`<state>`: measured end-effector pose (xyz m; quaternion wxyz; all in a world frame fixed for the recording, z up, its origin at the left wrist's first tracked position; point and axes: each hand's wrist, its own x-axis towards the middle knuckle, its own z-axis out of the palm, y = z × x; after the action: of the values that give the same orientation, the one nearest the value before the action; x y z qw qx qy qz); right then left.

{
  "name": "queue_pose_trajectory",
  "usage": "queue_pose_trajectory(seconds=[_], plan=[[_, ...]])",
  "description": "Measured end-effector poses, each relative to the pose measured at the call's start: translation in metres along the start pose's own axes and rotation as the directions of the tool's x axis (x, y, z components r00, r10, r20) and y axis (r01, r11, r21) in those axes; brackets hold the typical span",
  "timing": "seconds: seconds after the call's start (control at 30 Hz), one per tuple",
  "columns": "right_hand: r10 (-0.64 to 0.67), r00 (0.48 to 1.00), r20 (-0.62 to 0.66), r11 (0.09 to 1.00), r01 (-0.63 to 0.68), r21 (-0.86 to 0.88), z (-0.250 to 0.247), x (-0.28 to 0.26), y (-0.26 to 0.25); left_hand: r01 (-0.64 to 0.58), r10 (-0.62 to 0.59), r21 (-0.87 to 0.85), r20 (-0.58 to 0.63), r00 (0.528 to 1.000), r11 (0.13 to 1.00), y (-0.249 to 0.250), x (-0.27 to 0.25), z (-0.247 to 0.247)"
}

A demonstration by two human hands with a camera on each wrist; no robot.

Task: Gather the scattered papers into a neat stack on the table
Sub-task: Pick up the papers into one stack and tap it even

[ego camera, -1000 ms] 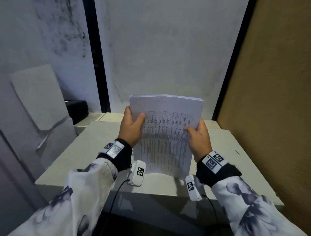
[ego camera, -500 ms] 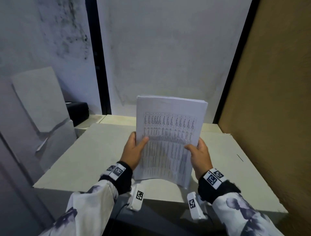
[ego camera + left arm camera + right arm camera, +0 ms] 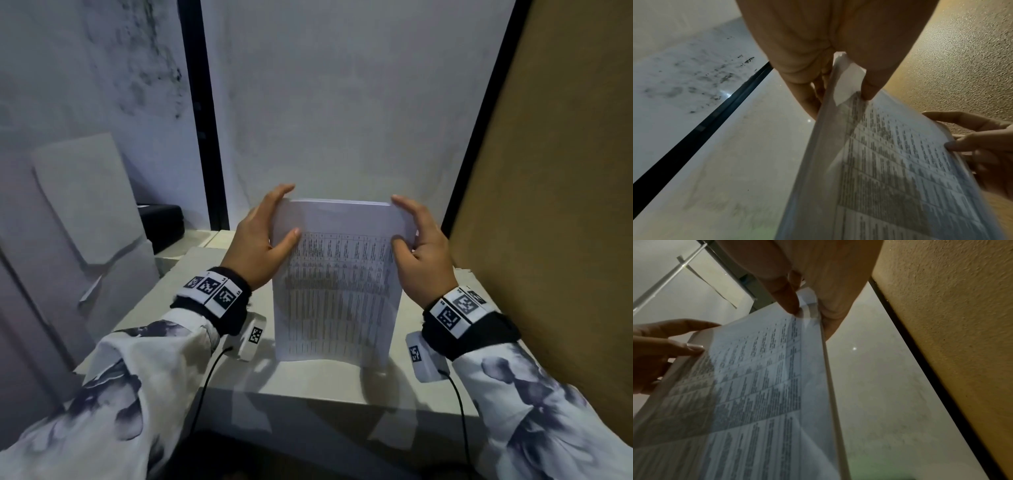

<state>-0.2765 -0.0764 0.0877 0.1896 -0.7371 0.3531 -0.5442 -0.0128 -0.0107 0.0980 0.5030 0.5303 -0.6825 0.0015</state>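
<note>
A stack of printed papers (image 3: pixel 337 281) with tables of text stands upright, its bottom edge on the pale table (image 3: pixel 191 308). My left hand (image 3: pixel 260 236) holds its upper left side, with the thumb on the front sheet and the fingers along the edge and back. My right hand (image 3: pixel 421 246) holds the upper right side the same way. In the left wrist view the thumb (image 3: pixel 867 91) presses the stack (image 3: pixel 890 170) from the front. The right wrist view shows the stack (image 3: pixel 756 386) pinched at its top corner.
A black box (image 3: pixel 161 226) sits at the back left of the table. Grey boards (image 3: pixel 85 205) lean at the left. A brown textured wall (image 3: pixel 548 205) stands close on the right, and a white wall behind. The table's front edge (image 3: pixel 308 394) is near my wrists.
The stack has come down until its bottom edge rests on the table. Both hands have slid up from its mid sides to its upper corners.
</note>
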Motion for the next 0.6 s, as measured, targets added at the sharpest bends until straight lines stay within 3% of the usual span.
queue_pose_trajectory(seconds=[0.27, 0.37, 0.4, 0.47, 0.53, 0.6], plan=[[0.003, 0.999, 0.032, 0.999, -0.002, -0.041, -0.004, 0.003, 0.0, -0.022, 0.024, 0.048, -0.045, 0.999, 0.999, 0.007, 0.003, -0.004], [0.123, 0.99, 0.065, 0.988, -0.128, 0.084, -0.005, -0.002, -0.005, 0.104, -0.11, -0.152, -0.037, 0.993, 0.983, 0.007, -0.003, -0.002], [0.207, 0.974, 0.089, 0.958, -0.22, 0.186, -0.006, -0.007, -0.005, 0.208, -0.212, -0.267, 0.013, 0.977, 0.941, 0.006, -0.008, 0.002], [0.4, 0.898, 0.184, 0.84, -0.44, 0.317, -0.002, -0.019, 0.003, 0.44, -0.412, -0.392, 0.159, 0.897, 0.807, -0.002, -0.025, 0.02], [0.517, 0.804, 0.295, 0.767, -0.588, 0.257, 0.011, -0.04, 0.021, 0.583, -0.526, -0.369, 0.25, 0.813, 0.724, -0.018, -0.049, 0.043], [0.595, 0.743, 0.307, 0.727, -0.66, 0.188, 0.026, -0.064, 0.034, 0.659, -0.598, -0.336, 0.276, 0.752, 0.673, -0.025, -0.075, 0.061]])
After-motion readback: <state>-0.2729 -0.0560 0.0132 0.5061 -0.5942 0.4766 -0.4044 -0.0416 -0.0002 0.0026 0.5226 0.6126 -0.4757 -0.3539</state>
